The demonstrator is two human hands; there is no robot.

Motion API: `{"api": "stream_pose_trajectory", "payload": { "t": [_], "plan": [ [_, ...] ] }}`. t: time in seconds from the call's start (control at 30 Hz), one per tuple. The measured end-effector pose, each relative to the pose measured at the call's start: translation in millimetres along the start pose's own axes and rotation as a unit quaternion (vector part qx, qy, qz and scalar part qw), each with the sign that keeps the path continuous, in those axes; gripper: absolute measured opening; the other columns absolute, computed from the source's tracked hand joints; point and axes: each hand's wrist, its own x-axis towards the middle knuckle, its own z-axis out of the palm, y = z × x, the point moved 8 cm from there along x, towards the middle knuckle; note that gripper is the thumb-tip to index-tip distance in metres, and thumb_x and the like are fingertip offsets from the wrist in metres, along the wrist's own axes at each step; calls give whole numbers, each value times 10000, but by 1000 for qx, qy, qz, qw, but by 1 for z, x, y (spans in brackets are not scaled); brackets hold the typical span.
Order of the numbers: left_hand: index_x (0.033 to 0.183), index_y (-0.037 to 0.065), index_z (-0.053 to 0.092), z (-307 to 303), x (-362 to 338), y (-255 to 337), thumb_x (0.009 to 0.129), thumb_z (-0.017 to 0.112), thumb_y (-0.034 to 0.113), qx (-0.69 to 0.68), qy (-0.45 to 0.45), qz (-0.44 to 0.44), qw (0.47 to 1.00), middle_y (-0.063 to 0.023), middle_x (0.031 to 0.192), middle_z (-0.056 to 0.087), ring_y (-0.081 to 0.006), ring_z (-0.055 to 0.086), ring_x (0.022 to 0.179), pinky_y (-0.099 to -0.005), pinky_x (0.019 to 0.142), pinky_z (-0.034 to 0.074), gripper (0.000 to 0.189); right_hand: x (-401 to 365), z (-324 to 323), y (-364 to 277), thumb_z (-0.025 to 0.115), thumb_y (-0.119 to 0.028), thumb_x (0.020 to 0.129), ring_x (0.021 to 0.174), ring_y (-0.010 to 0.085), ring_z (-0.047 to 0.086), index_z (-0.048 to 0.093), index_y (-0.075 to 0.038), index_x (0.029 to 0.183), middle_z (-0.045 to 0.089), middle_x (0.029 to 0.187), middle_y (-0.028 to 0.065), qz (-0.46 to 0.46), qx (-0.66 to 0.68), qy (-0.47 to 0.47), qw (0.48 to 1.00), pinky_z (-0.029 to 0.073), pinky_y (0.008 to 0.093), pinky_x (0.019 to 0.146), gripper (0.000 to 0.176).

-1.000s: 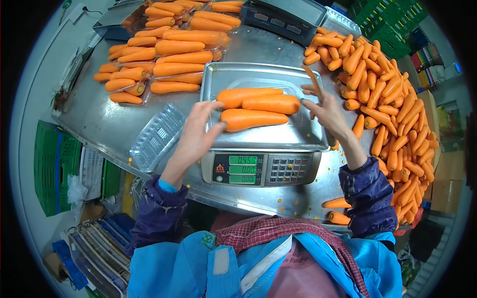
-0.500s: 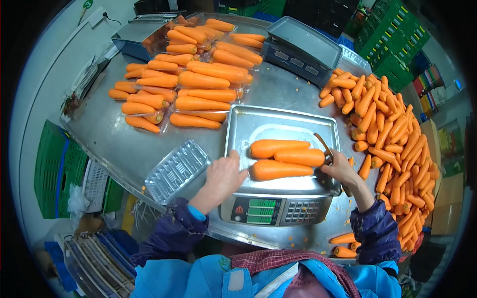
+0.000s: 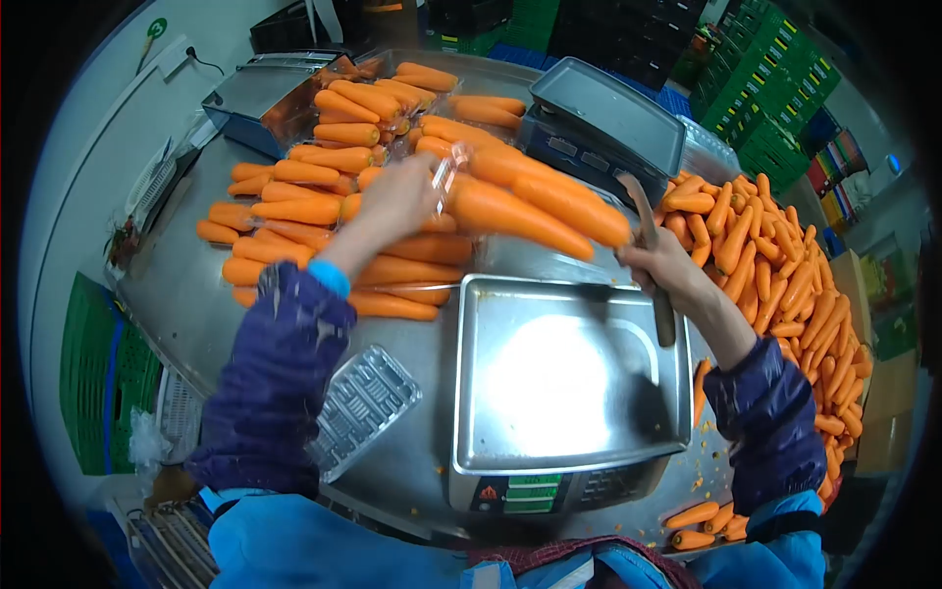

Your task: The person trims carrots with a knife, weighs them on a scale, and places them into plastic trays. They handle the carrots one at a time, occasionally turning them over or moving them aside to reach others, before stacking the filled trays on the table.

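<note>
My left hand grips the left end of a clear plastic tray with large carrots in it. The tray is lifted over the rear of the scale and slants down to the right. My right hand is closed around a knife and is at the right ends of these carrots; whether its fingers also touch the tray is hidden. Below is the scale's bare metal pan. An unfilled clear tray lies left of the scale.
Filled carrot packs cover the table's back left. A second scale stands behind. Loose carrots are heaped at the right, with several more near the front edge. Green crates are stacked beyond.
The carrots have been lifted off the scale pan and moved back and up, tilting. Both hands went with them. The right hand still holds the knife.
</note>
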Motion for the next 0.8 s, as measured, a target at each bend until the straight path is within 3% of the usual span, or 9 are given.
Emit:
{"api": "stream_pose_trajectory", "payload": {
  "t": [0.17,0.4,0.5,0.57,0.67,0.8],
  "plan": [
    [1011,91,583,-1,83,-68,847,516,256,83,18,-53,995,-191,942,633,-369,595,921,-483,766,455,242,113,27,-7,639,-111,791,485,59,441,521,-43,811,483,617,-6,-4,20,26,999,361,208,411,138],
    [1023,81,586,37,114,-140,827,536,242,128,-15,-124,984,-167,994,626,-353,582,950,-462,790,449,258,205,74,36,653,-98,782,501,81,468,572,-22,804,524,643,19,37,-6,12,999,372,227,403,114],
    [1048,93,592,59,119,-157,841,525,222,140,-57,-108,983,-173,1043,620,-343,586,988,-466,809,459,253,213,79,48,652,-106,784,504,86,476,583,-11,830,530,648,24,59,-16,10,998,371,225,398,127],
    [1056,92,594,56,117,-156,821,539,196,148,-75,-142,976,-155,1064,619,-331,580,1007,-465,824,454,262,211,78,52,652,-111,786,508,86,480,585,-6,853,535,661,28,75,-13,5,997,371,224,398,141],
    [1038,90,600,40,112,-149,801,549,178,135,-57,-139,979,-145,1061,621,-320,581,1003,-444,818,461,258,194,69,39,648,-124,795,522,86,488,573,12,947,543,697,35,70,0,-22,997,371,219,403,217],
    [1032,77,598,-3,75,-123,787,576,201,84,-16,-115,990,-131,1005,637,-303,603,945,-417,787,474,275,157,43,16,643,-144,808,539,78,492,540,19,1044,538,741,24,40,-40,22,998,381,208,419,305]
  ]
}}
